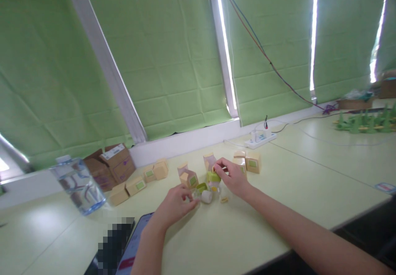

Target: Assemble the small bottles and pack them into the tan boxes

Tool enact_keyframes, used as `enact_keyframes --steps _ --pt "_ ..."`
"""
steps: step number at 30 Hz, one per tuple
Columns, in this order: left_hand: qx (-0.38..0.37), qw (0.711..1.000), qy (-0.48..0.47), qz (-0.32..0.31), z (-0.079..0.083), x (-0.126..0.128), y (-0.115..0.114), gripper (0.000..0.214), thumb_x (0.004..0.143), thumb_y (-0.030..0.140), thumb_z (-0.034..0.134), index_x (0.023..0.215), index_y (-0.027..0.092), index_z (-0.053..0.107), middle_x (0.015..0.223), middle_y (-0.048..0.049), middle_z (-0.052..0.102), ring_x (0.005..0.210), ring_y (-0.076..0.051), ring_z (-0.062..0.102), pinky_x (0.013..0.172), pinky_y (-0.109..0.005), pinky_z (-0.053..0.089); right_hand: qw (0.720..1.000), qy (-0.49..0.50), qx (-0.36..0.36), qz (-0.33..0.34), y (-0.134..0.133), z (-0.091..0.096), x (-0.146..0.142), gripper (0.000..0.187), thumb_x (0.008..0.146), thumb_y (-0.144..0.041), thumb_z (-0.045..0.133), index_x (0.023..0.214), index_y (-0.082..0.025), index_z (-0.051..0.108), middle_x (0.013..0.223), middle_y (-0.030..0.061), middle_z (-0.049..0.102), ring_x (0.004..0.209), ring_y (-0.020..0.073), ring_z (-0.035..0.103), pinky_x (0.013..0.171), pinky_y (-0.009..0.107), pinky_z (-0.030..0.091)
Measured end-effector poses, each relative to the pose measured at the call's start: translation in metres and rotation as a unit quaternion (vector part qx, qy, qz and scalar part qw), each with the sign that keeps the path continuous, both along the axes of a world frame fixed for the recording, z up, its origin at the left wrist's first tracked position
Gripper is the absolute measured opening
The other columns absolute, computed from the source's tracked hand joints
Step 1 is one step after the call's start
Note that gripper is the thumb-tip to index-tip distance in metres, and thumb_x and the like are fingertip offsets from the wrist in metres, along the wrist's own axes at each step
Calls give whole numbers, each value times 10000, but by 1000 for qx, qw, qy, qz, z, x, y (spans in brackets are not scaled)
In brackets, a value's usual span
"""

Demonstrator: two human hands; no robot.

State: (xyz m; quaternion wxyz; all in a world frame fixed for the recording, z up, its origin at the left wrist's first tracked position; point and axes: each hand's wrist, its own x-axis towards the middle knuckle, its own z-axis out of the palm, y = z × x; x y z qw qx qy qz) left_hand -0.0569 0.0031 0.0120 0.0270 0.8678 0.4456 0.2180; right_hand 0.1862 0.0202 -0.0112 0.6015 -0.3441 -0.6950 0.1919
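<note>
At the far left of the pale green table (pixel 278 209), a clear plastic water bottle (pixel 78 184) is seen tilted, its outline blurred. Behind it, brown cardboard cartons (pixel 108 165) are stacked against the white sill. A row of small tan boxes (pixel 136 184) with green labels is laid out between the cartons and the hands. At the near edge, a phone (pixel 136 242) is cut off by the frame, and part of it is pixelated.

The left hand (pixel 175 205) is held loosely curled, fingertips touching a small white piece (pixel 206 196) beside a green lid (pixel 201 187). Just right of it, a small clear jar with a green cap (pixel 213 180) is pinched at its top by the right hand (pixel 233 178). The jar's lower part is hard to make out behind the clutter. A small yellow item (pixel 224 199) lies on the table just beside it.

Opened tan boxes (pixel 188 176) stand behind the hands; another labelled box (pixel 253 162) is placed right of the right hand. Farther back, a white power strip (pixel 260 139) with cables is noted. At the far right, green cut-outs (pixel 368 122) are blurred.
</note>
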Motion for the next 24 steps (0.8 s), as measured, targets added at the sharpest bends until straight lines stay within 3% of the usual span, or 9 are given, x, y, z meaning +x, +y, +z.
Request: enact_keyframes --steps 3,9,13,16,24 --pt "3 1000 -10 7 2 2 1 270 753 483 688 807 219 711 804 -30 675 698 -177 601 663 -282 454 1000 7 -9 1 0 0 -1 306 961 -438 434 866 -193 591 793 17 647 719 144 613 636 243 500" --pt "105 989 -105 6 12 14 -3 274 847 454 618 757 196 642 757 -24 649 688 -159 584 665 -282 444 999 22 -21 16 -2 0 -4 300 954 -446 441 859 -199 583 792 20 630 745 150 605 619 228 503" --pt "87 984 -149 -39 6 32 -6 304 780 429 707 965 201 627 854 -30 677 751 -165 615 662 -273 469 998 33 -26 40 -5 -1 -10 289 953 -445 445 875 -201 579 806 24 633 757 153 609 604 223 505" --pt "93 979 -178 -39 1 42 -7 303 787 417 699 984 199 623 851 -31 679 771 -171 628 706 -291 502 998 35 -27 43 -4 -2 -11 284 947 -441 457 878 -198 587 815 28 642 769 156 615 627 234 516" --pt "132 968 -204 -59 -1 40 -3 308 846 265 629 1148 207 652 956 -63 683 832 -175 637 778 -312 531 993 45 -77 82 2 -6 -6 245 923 -421 511 944 -194 598 865 36 664 809 166 651 670 281 561"
